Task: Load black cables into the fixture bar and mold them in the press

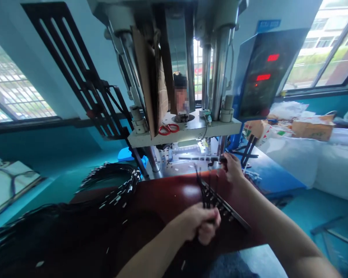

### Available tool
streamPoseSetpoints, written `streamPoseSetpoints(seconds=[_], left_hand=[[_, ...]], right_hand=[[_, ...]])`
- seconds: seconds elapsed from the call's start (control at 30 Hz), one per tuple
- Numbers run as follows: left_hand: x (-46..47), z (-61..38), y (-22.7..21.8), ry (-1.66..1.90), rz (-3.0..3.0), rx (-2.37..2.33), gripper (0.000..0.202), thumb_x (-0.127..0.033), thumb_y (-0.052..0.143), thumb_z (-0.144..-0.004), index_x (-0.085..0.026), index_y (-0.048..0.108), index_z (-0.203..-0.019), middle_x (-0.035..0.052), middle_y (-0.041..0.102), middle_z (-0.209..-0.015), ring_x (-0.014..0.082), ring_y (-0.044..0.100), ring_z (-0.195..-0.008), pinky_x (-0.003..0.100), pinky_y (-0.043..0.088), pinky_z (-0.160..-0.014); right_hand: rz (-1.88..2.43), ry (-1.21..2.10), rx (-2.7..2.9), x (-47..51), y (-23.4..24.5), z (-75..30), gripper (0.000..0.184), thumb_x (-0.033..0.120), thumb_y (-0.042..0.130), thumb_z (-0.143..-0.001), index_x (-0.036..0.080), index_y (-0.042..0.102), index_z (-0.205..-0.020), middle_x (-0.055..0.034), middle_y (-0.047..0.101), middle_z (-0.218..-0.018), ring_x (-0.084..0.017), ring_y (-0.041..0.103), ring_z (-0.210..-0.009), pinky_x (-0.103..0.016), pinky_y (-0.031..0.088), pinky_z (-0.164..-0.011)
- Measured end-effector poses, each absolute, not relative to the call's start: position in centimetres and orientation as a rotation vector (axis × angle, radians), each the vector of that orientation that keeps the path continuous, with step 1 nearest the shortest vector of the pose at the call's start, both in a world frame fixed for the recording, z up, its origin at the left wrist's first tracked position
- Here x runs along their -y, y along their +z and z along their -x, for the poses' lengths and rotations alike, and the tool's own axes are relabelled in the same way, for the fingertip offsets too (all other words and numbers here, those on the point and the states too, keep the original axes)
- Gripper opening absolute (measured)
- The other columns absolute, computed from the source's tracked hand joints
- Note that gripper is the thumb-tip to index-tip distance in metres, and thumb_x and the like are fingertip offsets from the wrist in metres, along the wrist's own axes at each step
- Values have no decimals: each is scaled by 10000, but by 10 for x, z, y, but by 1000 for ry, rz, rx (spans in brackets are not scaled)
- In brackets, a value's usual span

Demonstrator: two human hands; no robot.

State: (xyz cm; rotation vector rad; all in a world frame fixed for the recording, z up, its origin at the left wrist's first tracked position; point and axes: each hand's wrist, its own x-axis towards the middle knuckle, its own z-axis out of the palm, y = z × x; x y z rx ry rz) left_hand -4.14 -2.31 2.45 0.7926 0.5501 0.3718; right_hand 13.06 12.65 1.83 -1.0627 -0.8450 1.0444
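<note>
My left hand point(205, 224) is closed round a small bunch of thin black cables point(203, 195), whose ends point up and away from me. Farther forward, at the front of the press bed, the fingers of my right hand point(232, 165) grip one end of a long, narrow dark bar point(201, 158). That bar lies roughly level, reaching left from the hand. Between and below my hands, a metal strip with several small fittings point(230, 212) rests slantwise on the dark red table point(165, 193). Whether the cables touch this strip I cannot tell.
A large heap of black cables with white ends point(116, 189) covers the table's left side. Ahead stands a press point(188, 133), with red-handled scissors point(168, 129) on its plate. A control box point(263, 81) and a blue side table point(275, 170) are right. A person is beyond the press.
</note>
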Motion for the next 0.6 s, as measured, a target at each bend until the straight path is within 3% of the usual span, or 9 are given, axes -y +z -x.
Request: streamPoseSetpoints(seconds=[0.13,0.3,0.4,0.5,0.57,0.6], left_hand=[[61,38,22,322,-928,-552,346,-450,605,-757,-137,529,-631,-70,319,-357,57,244,-282,181,194,-271],[65,66,60,684,-904,-584,355,-490,627,-742,-168,499,-660,-91,299,-364,43,208,-288,174,167,-288],[62,111,124,1193,-984,-609,345,-432,597,-787,-183,428,-621,-104,220,-374,29,157,-297,163,115,-322],[52,172,202,1934,-1166,-795,373,-258,248,-958,-172,348,-609,-85,148,-413,18,144,-326,153,94,-408],[39,220,240,2260,-1189,-1057,365,-168,131,-955,-169,298,-630,-77,126,-455,3,177,-363,141,125,-485],[32,248,251,2351,-1121,-1227,355,-163,114,-955,-177,263,-633,-77,107,-465,4,185,-376,143,144,-511]], right_hand=[[1095,1023,866,-108,12,-172,333,474,639,-619,189,515,-738,27,541,-468,-79,378,-326,-192,262,-296],[1223,976,900,-64,-4,-214,337,467,679,-634,161,563,-714,30,496,-420,-85,369,-307,-189,248,-280],[1298,1043,908,-37,-13,-239,302,439,691,-662,168,603,-764,-17,576,-520,-108,465,-383,-201,339,-342],[1366,1209,1084,-23,-18,-268,278,379,731,-656,221,659,-874,-120,682,-809,-201,627,-653,-306,475,-570],[1489,976,1489,-24,-20,-283,292,389,781,-594,217,692,-812,-157,688,-805,-236,632,-677,-361,459,-619],[1496,715,1707,-27,-21,-286,311,470,762,-600,209,694,-756,-153,684,-757,-236,626,-649,-377,451,-615]])
